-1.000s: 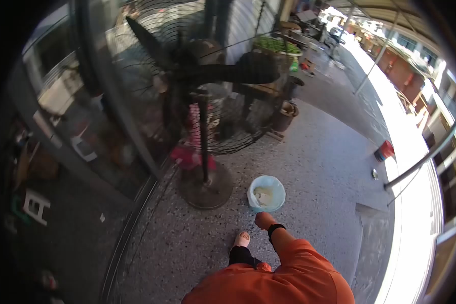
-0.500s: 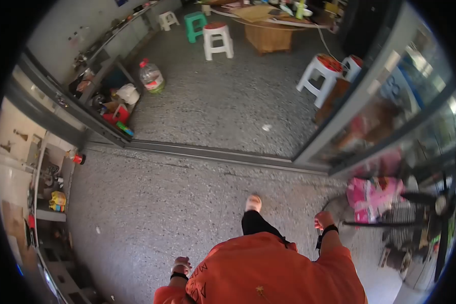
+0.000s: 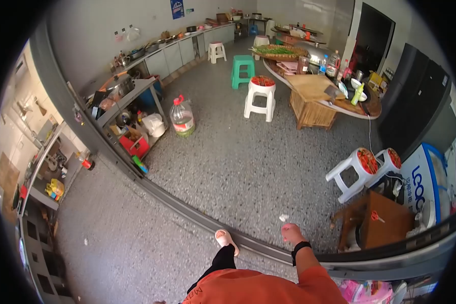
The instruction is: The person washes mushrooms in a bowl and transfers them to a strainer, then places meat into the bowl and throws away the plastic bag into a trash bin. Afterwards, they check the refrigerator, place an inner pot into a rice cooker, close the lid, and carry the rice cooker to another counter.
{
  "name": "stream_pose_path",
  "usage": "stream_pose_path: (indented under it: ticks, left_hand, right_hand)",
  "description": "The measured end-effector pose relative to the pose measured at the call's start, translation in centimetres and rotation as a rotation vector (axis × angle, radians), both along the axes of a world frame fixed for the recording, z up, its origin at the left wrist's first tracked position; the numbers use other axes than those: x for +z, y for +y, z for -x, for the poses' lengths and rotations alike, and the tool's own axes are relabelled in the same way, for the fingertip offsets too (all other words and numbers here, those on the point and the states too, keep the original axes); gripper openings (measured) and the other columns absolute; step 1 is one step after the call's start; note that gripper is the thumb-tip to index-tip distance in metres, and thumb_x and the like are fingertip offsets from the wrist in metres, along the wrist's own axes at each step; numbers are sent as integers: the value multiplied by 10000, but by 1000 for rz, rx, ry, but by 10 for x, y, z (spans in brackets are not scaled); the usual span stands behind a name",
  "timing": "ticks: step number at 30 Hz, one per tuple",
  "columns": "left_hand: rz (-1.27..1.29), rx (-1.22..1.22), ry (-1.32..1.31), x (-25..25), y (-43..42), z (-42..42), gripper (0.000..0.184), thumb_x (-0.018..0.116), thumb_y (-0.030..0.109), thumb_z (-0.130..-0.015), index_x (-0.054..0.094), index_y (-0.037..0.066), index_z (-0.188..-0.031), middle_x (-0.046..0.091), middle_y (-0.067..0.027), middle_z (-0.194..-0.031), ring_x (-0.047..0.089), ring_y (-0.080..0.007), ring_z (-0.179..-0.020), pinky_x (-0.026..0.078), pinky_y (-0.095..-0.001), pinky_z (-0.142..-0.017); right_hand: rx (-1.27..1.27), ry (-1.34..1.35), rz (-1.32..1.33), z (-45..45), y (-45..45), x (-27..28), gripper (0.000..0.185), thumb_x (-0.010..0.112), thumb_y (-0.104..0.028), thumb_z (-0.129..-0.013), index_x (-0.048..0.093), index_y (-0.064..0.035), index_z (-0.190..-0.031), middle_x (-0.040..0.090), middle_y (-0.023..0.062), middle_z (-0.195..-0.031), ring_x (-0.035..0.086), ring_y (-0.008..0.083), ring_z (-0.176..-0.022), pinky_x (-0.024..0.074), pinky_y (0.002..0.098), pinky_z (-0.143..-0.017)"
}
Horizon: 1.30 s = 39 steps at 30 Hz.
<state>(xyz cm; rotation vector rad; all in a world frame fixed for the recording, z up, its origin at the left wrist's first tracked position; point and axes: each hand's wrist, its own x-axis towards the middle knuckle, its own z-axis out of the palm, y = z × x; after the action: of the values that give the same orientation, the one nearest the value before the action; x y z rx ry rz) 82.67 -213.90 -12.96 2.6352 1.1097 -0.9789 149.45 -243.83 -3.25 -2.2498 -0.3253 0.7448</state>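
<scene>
My right hand (image 3: 292, 233), with a black band at its wrist, hangs over the floor just inside the door track (image 3: 202, 221). Its fingers are curled in, and no object shows in them. A small white scrap (image 3: 284, 218) lies on the floor beyond the knuckles. Only a skin-coloured sliver at the bottom edge shows of my left hand (image 3: 160, 302), too little to read its fingers. One foot in a pale slipper (image 3: 226, 240) is at the track.
Ahead are a large table (image 3: 309, 87), a green stool (image 3: 243, 71) and white stools (image 3: 261, 99). A big plastic bottle (image 3: 182, 119) stands beside the left shelf (image 3: 126, 99). A brown wooden piece (image 3: 390, 215) with scissors is at the right.
The view has swung from the fan and blue bucket outside to the doorway, and is now closer to the room. My left hand has dropped almost out of view; the right is now past the track.
</scene>
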Motion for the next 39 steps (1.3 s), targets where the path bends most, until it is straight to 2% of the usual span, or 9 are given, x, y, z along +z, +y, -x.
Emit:
stream_pose_path:
  ticks: [9, 11, 15, 21, 25, 27, 30, 34, 39]
  left_hand:
    - [35, -212, 137, 90, 210, -403, 268, 447, 193, -793, 629, 66, -945, 603, -115, -1019, 573, -246, -956, 461, -336, -797]
    - [-37, -71, -353, 7, 302, -480, 257, 420, 153, -799, 633, 72, -919, 606, -143, -974, 577, -287, -913, 455, -378, -805]
    - [73, 471, -788, 129, 338, -695, 292, 401, 263, -771, 595, 65, -860, 584, -211, -907, 547, -389, -886, 447, -431, -756]
    - [247, 292, -560, 137, 398, -788, 280, 434, 271, -745, 586, 68, -863, 590, -210, -886, 549, -384, -885, 444, -423, -755]
    - [17, 787, -410, 26, 469, -716, 278, 515, 288, -721, 632, 60, -830, 616, -175, -853, 593, -299, -862, 471, -370, -689]
    - [-58, 123, 38, 0, 475, -664, 184, 563, 217, -679, 669, 104, -779, 634, -143, -825, 612, -286, -834, 497, -329, -695]
    - [55, 1354, -165, 39, 459, -665, 233, 564, 254, -700, 668, 122, -862, 634, -123, -882, 615, -275, -840, 489, -358, -728]
    - [246, 773, 162, 7, 528, -717, 255, 535, 257, -725, 658, 105, -888, 620, -125, -937, 600, -265, -887, 476, -359, -758]
    - [101, 176, 178, 2, 683, -860, 283, 497, 261, -757, 647, 85, -920, 603, -128, -1005, 581, -252, -946, 460, -362, -796]
  right_hand:
    - [884, -375, 673, -136, -32, -16, 206, 544, -121, -698, 489, -97, -501, 554, 57, -516, 538, 224, -457, 391, 355, -411]
    - [-610, 488, 197, -157, -25, -33, 167, 515, -134, -753, 521, -69, -599, 565, 78, -558, 553, 212, -445, 388, 347, -351]
    - [-691, 545, 258, -216, 8, -48, 165, 506, -126, -766, 531, -33, -633, 569, 99, -581, 575, 226, -467, 402, 350, -337]
    - [4, 509, 465, -404, 136, -85, 219, 547, -236, -680, 539, -77, -529, 520, 66, -467, 515, 191, -440, 364, 328, -414]
    - [1016, -652, 265, -549, 267, -63, 187, 562, -185, -627, 517, -54, -501, 439, 83, -428, 486, 168, -428, 372, 353, -428]
    - [1080, -747, 342, -603, 349, -31, 142, 591, -165, -589, 541, -38, -550, 463, 107, -453, 500, 206, -431, 375, 366, -420]
    - [233, -25, 145, -646, 472, 6, 116, 613, -187, -554, 582, -78, -573, 539, 94, -516, 539, 251, -476, 389, 390, -436]
    - [1206, -932, 253, -722, 561, -42, 98, 599, -175, -574, 581, -80, -563, 577, 88, -558, 564, 227, -502, 428, 390, -499]
    - [548, 165, 401, -789, 616, -67, 110, 566, -119, -693, 520, -58, -613, 522, 62, -520, 451, 169, -371, 324, 310, -327]
